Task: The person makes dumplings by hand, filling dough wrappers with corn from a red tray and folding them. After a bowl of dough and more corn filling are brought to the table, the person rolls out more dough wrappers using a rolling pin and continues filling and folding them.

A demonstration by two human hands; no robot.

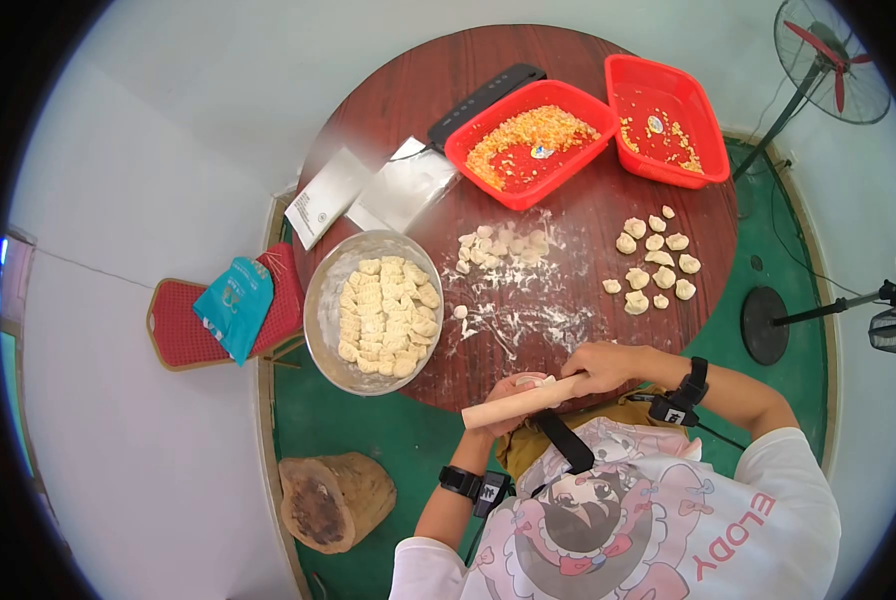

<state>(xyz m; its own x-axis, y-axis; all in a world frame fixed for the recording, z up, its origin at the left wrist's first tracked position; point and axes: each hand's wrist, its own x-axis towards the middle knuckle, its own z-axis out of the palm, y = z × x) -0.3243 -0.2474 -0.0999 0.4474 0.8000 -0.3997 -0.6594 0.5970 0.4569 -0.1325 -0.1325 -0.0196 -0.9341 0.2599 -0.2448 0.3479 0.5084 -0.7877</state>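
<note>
At the near edge of the table, my right hand [604, 367] is wrapped round one end of a wooden rolling pin [520, 403]. The pin slants down to the left, across the front of my left hand [508, 392]. A pale, thin piece of dough [536, 380] shows between the fingers of my left hand; the pin hides part of that hand. Just ahead lie scattered flour and a cluster of small dough pieces [503, 246]. One lone dough piece [460, 312] rests nearer the bowl. Several shaped dumplings [658, 256] sit on the table to the right.
A metal bowl [311, 330] filled with rows of dumplings stands at the left edge. Two red plastic baskets [528, 197] [668, 176] hold chopped yellow-orange filling. Flat silvery packs [405, 190] and a black device [488, 103] lie behind. A chair, log and fans stand around the table.
</note>
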